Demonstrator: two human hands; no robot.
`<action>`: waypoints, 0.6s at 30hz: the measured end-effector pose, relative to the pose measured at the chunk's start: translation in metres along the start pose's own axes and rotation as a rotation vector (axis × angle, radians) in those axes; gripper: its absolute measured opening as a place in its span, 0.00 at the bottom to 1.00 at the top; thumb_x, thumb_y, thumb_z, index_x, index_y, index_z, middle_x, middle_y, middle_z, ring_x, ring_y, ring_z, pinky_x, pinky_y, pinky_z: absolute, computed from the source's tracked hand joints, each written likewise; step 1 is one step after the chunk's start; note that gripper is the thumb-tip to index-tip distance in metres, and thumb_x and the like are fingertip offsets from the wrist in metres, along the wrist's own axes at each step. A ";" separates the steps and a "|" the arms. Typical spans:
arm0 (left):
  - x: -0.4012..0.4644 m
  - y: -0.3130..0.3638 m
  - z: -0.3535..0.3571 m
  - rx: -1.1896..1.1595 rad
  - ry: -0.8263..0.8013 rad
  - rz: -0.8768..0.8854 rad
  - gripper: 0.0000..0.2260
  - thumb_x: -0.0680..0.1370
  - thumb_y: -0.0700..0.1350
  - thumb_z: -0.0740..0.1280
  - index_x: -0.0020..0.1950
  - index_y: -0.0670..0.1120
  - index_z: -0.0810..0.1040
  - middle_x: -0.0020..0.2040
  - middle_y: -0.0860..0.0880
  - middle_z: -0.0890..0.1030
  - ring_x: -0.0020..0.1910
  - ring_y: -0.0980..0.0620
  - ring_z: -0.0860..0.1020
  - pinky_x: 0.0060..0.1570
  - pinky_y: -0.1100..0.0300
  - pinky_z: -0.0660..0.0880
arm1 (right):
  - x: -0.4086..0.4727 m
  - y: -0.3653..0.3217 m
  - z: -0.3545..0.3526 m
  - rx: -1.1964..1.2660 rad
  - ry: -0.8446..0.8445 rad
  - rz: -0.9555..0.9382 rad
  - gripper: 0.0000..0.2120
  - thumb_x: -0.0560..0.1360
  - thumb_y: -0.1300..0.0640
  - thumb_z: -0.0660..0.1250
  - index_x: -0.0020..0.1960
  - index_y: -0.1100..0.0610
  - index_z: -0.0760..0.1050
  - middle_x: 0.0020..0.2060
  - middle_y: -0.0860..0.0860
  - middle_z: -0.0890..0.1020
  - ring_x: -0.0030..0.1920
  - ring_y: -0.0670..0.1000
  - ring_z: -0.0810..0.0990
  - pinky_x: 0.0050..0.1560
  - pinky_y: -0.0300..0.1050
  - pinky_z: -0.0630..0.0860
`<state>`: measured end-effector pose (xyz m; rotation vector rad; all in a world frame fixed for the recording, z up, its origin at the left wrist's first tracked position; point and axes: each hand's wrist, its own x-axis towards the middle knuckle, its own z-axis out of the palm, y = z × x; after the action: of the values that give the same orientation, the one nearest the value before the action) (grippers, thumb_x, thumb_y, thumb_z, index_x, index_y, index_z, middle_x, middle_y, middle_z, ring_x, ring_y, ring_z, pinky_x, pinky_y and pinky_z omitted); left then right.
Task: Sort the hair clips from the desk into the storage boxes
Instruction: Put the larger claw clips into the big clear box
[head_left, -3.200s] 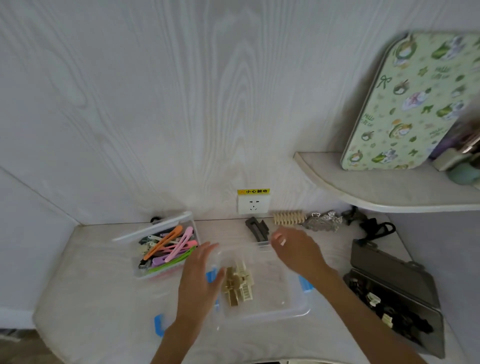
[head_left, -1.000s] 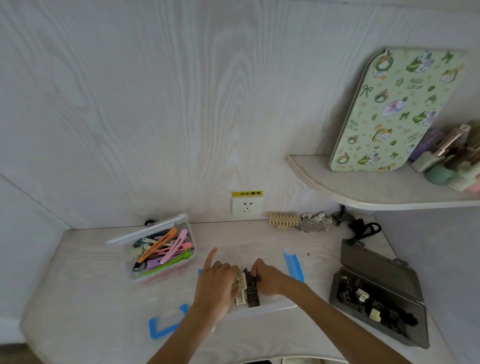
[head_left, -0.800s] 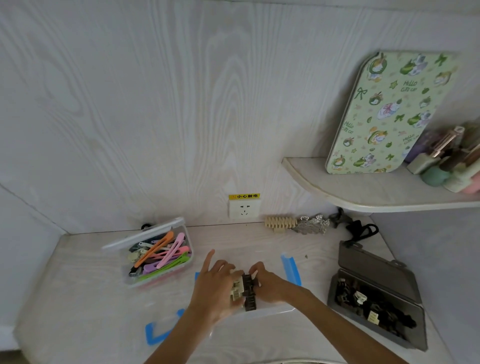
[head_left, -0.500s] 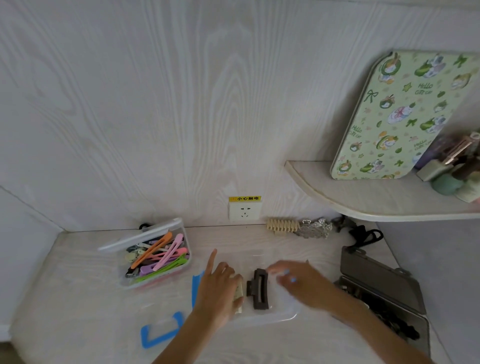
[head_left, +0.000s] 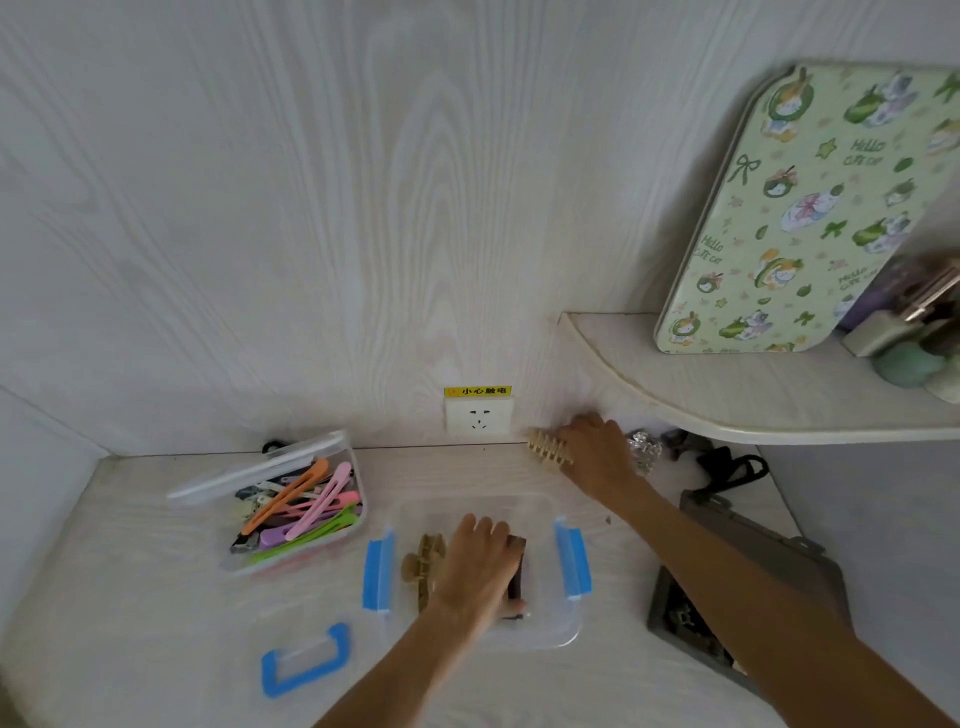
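A clear storage box (head_left: 558, 636) with blue latches sits in front of me on the desk. My left hand (head_left: 480, 566) lies palm down inside it, over a tan claw clip (head_left: 422, 566) and a dark claw clip (head_left: 518, 569). My right hand (head_left: 597, 452) is stretched to the back wall, its fingers closed on the right end of a beige toothed claw clip (head_left: 545, 447), which sits tilted. A silver clip (head_left: 644, 449) lies just right of that hand.
A second clear box (head_left: 358, 519) holding several colourful long clips stands at the left, lid propped behind. A grey case (head_left: 758, 551) of small dark clips lies open under my right forearm. Black items (head_left: 732, 467) lie beneath a corner shelf (head_left: 727, 410). A blue-edged lid (head_left: 304, 662) lies front left.
My right hand let go of the dark clip in the box and reached back right to the beige toothed clip. My left hand moved right over the clips in the box.
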<state>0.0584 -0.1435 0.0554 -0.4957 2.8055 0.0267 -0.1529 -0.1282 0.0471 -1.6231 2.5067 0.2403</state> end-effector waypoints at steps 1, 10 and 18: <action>0.000 0.002 0.000 0.000 -0.021 -0.016 0.26 0.73 0.61 0.65 0.59 0.41 0.72 0.52 0.43 0.76 0.49 0.45 0.73 0.53 0.50 0.66 | -0.001 0.002 0.000 0.012 -0.002 0.003 0.20 0.73 0.54 0.66 0.64 0.55 0.71 0.61 0.53 0.74 0.65 0.54 0.68 0.59 0.48 0.67; 0.009 0.012 -0.005 -0.038 -0.113 -0.203 0.25 0.74 0.64 0.59 0.57 0.44 0.68 0.40 0.46 0.70 0.43 0.46 0.71 0.56 0.50 0.63 | -0.081 0.008 -0.039 0.457 0.121 0.176 0.17 0.75 0.50 0.64 0.61 0.53 0.68 0.53 0.49 0.79 0.53 0.54 0.78 0.49 0.48 0.75; 0.008 0.009 0.000 -0.492 -0.129 -0.324 0.15 0.77 0.54 0.59 0.60 0.47 0.66 0.49 0.49 0.81 0.45 0.50 0.79 0.52 0.55 0.71 | -0.132 0.013 -0.066 1.184 -0.010 0.349 0.15 0.68 0.60 0.74 0.50 0.54 0.71 0.51 0.54 0.81 0.50 0.52 0.80 0.48 0.44 0.78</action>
<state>0.0485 -0.1377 0.0534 -1.0130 2.5453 0.6645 -0.1133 -0.0192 0.1397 -0.6818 2.1061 -0.9933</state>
